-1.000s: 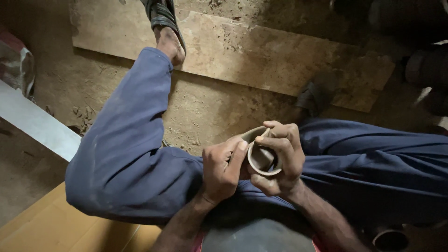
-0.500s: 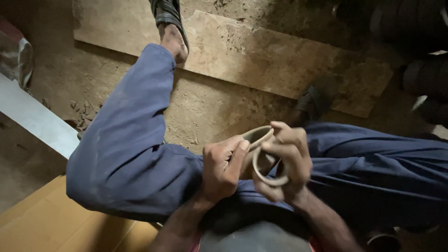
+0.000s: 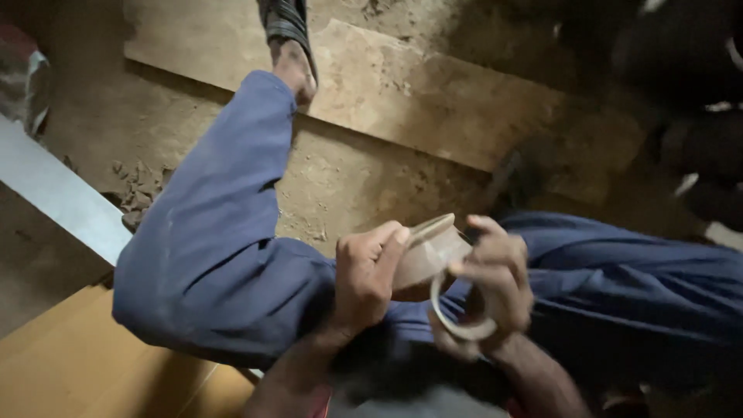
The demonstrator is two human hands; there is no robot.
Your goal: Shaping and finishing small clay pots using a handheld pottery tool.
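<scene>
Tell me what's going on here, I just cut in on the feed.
A person sits low in blue trousers, one sandalled foot out on a stone slab. Both hands work over the lap. The left hand has its grip on a small clay pot, tilted with its rim up and to the right. The right hand holds a pale ring against the pot's lower end. The picture is motion-blurred, so finer detail is unclear.

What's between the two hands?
Head view: a small brown clay pot sits between the left hand and right hand, both gripping it; a pale ring hangs below.
</scene>
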